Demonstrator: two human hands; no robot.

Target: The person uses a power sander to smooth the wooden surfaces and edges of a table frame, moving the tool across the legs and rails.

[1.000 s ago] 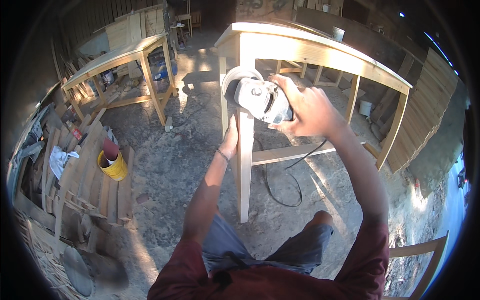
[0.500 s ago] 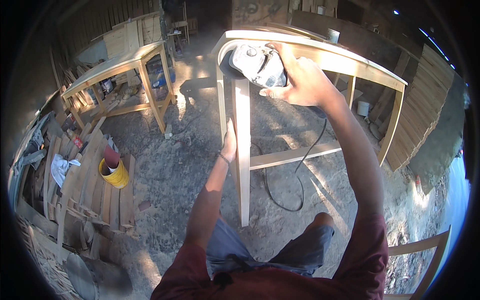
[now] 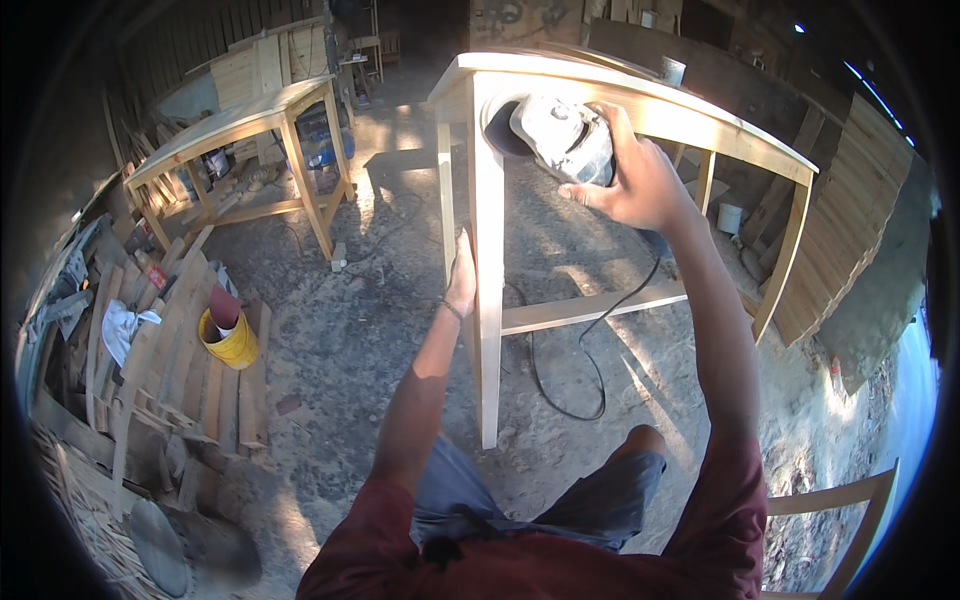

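Observation:
My right hand (image 3: pixel 645 185) is closed round the body of an angle grinder (image 3: pixel 562 135), pale with dust. Its round disc (image 3: pixel 508 125) is against or very close to the top of the near leg of a wooden table (image 3: pixel 720 118), just under the tabletop's corner. Lower down, my left hand (image 3: pixel 461 275) grips the table leg (image 3: pixel 488 340) from its left side; its fingers are partly hidden behind the wood. A black cord (image 3: pixel 603 375) hangs below the grinder and loops over the ground.
To the left stands a second wooden table (image 3: pixel 210 140). Nearer lie stacked planks (image 3: pixel 190 375) with a yellow bucket (image 3: pixel 232 343) on them. Slatted wood panels (image 3: pixel 840 220) lean at the right. A wooden frame piece (image 3: pixel 830 497) is at the lower right, and a white bucket (image 3: pixel 729 217) stands beyond the table.
The grinder and my right hand have moved right, and slightly down, from the table's corner edge onto the leg's top. My left hand stays on the leg.

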